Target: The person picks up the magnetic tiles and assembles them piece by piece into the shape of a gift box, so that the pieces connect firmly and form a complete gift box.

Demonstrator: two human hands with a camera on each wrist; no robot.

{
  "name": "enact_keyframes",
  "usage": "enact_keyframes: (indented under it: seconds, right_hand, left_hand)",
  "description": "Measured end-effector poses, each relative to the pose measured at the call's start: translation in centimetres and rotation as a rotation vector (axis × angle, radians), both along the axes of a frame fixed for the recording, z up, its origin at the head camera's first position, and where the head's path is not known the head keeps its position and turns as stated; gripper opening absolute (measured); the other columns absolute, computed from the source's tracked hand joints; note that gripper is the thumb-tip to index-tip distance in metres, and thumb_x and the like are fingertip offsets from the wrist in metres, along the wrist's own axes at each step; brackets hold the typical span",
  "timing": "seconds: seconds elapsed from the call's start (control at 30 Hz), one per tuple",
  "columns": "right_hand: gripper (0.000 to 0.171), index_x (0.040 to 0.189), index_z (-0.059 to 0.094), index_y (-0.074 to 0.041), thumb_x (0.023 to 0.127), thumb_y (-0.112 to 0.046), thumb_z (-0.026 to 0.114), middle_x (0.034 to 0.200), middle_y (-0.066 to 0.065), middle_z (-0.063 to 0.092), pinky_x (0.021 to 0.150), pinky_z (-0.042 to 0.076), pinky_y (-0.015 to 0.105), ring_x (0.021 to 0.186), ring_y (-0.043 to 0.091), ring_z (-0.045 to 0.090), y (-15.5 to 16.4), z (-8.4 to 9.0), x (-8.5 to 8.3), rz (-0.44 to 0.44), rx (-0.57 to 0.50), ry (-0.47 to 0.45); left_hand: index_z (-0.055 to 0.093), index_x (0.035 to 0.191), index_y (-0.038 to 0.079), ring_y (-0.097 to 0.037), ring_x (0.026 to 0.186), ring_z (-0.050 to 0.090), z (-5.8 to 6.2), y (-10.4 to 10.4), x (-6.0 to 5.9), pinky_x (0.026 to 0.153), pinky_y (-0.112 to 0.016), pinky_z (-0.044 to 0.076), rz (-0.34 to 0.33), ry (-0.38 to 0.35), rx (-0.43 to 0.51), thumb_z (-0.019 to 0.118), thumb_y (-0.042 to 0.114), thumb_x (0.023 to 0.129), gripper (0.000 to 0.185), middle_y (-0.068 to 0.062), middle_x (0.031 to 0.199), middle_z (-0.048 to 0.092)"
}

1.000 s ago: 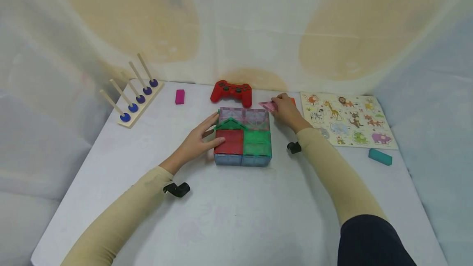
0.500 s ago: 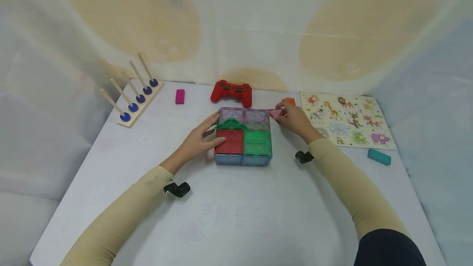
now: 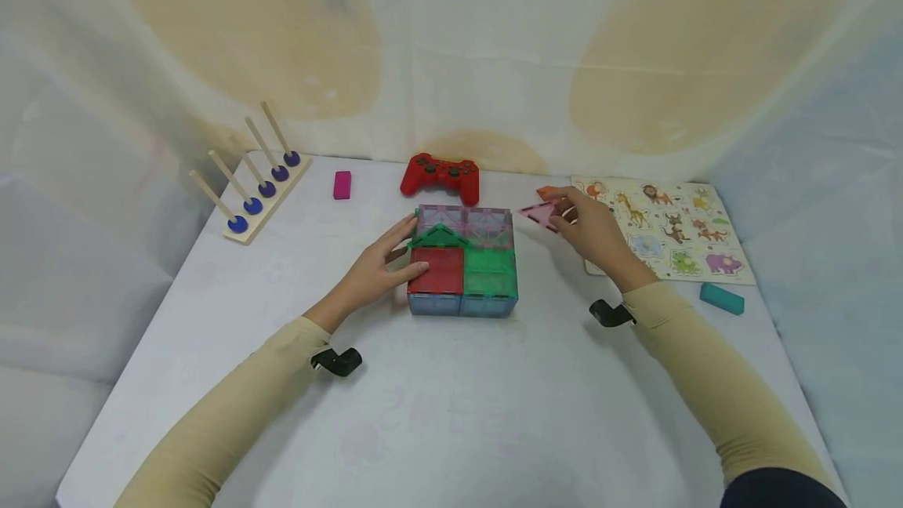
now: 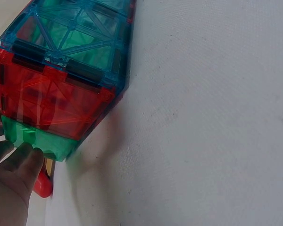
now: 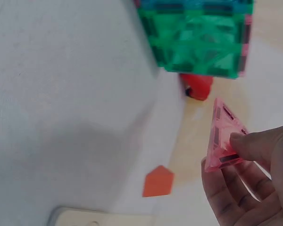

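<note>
A box of translucent magnetic tiles (image 3: 489,273) stands in the middle of the table, with red, green and pale pink tiles on top and blue ones along the front. A green triangular tile (image 3: 439,237) stands up on it. My left hand (image 3: 374,269) rests along the box's left side, fingers extended, thumb on the red tile's edge. In the left wrist view those fingertips lie by the green side tile (image 4: 42,139). My right hand (image 3: 592,232) pinches a pink triangular tile (image 5: 222,136) between thumb and fingers, held right of the box and apart from it.
A red game controller (image 3: 440,175) lies behind the box. Left of it are a magenta block (image 3: 342,185) and a wooden peg stand (image 3: 271,206) with blue beads. On the right lie an orange piece (image 5: 159,181), an animal puzzle board (image 3: 694,241) and a teal block (image 3: 722,299).
My right hand has drawn the pink triangular tile toward me and to the right, turning it; more of the orange piece's surroundings became visible. My left hand and the box have stayed put.
</note>
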State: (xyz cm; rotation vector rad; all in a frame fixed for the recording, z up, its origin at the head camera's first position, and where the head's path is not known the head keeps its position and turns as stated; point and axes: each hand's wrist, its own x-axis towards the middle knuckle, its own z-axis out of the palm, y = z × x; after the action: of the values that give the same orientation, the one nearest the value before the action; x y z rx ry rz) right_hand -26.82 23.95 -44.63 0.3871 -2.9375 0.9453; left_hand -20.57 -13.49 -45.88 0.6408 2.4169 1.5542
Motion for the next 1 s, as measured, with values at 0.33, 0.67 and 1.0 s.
enact_keyframes:
  seconds: [0.33,0.67,1.0]
  right_hand:
    - [0.033,0.129,0.065,-0.016,0.097,-0.009,0.070,0.098,0.008,0.072,0.073,0.058,0.041,0.086,0.025,0.071,-1.7,1.9,2.0,0.081,-0.093,0.149]
    - [0.036,0.131,0.065,-0.012,0.096,-0.008,0.071,0.102,0.005,0.071,0.075,0.059,0.043,0.085,0.021,0.067,-4.9,1.3,3.1,0.262,-0.051,0.168]
    - [0.039,0.131,0.066,-0.013,0.093,-0.008,0.074,0.107,0.004,0.071,0.081,0.059,0.043,0.092,0.019,0.066,-6.6,0.8,3.4,0.354,-0.042,0.171]
  left_hand:
    - [0.023,0.161,0.002,-0.032,0.153,0.022,-0.2,-0.1,0.0,0.114,-0.057,0.036,0.005,-0.003,0.010,0.069,0.014,0.097,0.079,-0.016,0.168,0.018]
    - [0.024,0.161,0.002,-0.032,0.153,0.022,-0.3,0.1,-0.1,0.114,-0.058,0.035,0.007,-0.008,0.012,0.069,0.013,0.097,0.079,-0.016,0.168,0.018]
    - [0.024,0.161,0.002,-0.032,0.153,0.021,-0.4,0.1,-0.2,0.114,-0.057,0.035,0.009,-0.013,0.016,0.069,0.013,0.098,0.078,-0.016,0.168,0.018]
